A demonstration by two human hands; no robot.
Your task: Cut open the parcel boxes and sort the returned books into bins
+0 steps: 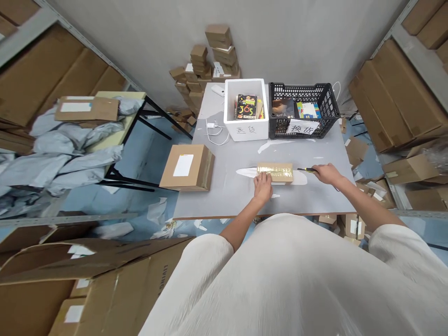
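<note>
In the head view, the taped parcel (275, 172) lies on the grey tabletop (224, 200), toward the edge nearest the person and right of the tabletop's middle. Its long axis runs left to right, roughly parallel to that near edge, with a short end facing the right hand (328, 174). The left hand (263, 186) rests on the parcel's near left part, fingers bent and slightly apart, pressing it rather than pinching. The right hand is closed around a cutter (307, 169), whose tip points left toward the parcel, just beside its right end. The grip hides much of the cutter's handle, the left fingers cover a corner of the parcel, and the thumb positions are too small to make out. Whether the parcel's tape is already cut cannot be told. White torn patches mark the tabletop around the parcel. A larger cardboard box (187, 168) sits at the left edge; at the back stand a white foam box (246, 109) and, touching or nearly touching it, a black crate (304, 111), both holding books. Small cartons are stacked against the grey wall, grey bags (77, 144) cover a side table, and paper scraps lie on the blue floor (150, 156).
</note>
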